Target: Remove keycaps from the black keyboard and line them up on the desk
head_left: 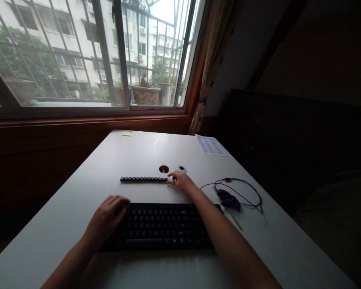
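Observation:
A black keyboard [165, 224] lies on the white desk in front of me. My left hand [111, 210] is closed over its upper left corner, thumb and fingers curled round the edge. Beyond the keyboard stands a straight row of black keycaps [142, 179]. At the right end of that row is my right hand [179, 180], its thumb and forefinger on either side of the last keycap [166, 180]. My right forearm crosses above the keyboard's right side and hides part of it.
Behind the row, the desk [87, 176] has a round cable hole [164, 169] and a white round cover [181, 169]. To the right lie a looped black cable [255, 190], a dark purple bundle [228, 199] and a thin stick [234, 218]. Paper [212, 145] and yellow notes [127, 133] lie at the back.

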A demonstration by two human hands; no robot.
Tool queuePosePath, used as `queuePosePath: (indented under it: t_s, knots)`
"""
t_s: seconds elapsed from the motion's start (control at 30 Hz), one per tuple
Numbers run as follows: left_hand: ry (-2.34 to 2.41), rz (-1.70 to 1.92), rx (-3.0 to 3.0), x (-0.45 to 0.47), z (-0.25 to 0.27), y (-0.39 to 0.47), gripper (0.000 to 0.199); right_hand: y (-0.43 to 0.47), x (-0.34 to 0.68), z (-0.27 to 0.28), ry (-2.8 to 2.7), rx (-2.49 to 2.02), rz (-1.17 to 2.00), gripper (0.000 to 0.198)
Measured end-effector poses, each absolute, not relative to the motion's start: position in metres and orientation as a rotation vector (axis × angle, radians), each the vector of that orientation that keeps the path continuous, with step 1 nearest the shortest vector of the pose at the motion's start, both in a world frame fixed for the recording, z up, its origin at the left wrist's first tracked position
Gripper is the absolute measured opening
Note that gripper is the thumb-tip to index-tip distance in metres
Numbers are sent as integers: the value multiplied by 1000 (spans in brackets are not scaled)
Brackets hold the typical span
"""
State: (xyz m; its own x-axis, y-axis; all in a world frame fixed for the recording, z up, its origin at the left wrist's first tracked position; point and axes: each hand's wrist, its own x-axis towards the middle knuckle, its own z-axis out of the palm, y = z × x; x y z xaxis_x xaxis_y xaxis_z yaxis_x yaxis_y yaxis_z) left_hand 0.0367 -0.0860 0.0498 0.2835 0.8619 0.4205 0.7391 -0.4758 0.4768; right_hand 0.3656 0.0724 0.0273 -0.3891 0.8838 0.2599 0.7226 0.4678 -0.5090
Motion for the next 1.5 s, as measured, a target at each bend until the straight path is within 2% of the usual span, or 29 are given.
queuePosePath:
  t_s: [0.2, 0.37, 0.53, 0.63, 0.77, 0.93, 1.13, 1.5]
  knots:
    - [1497, 971, 2357, 38, 51, -87, 13, 62, 377, 52, -2103, -1370, 388, 28]
    - [1499, 952, 2352, 38, 49, -86, 13, 29, 390, 81, -1865, -1347, 571, 52]
    - [1486, 934, 2357, 38, 49, -87, 14, -10, 411, 98, -1718, -1438, 451, 64]
    - [1489, 948, 2373, 39, 49, -87, 15, -30, 427, 102, -1621, -1505, 530, 66]
    - [1485, 944, 2390, 38, 47, -85, 15, -50, 450, 97, -1589, -1586, 639, 61]
    - [1474, 934, 2406, 36, 43, -83, 16, -60, 470, 82, -1460, -1692, 709, 44]
    - [1478, 906, 2384, 34, 40, -82, 16, -71, 460, 79, -1396, -1522, 892, 28]
    - [1470, 893, 2368, 36, 43, -83, 16, -72, 424, 86, -1790, -1486, 442, 20]
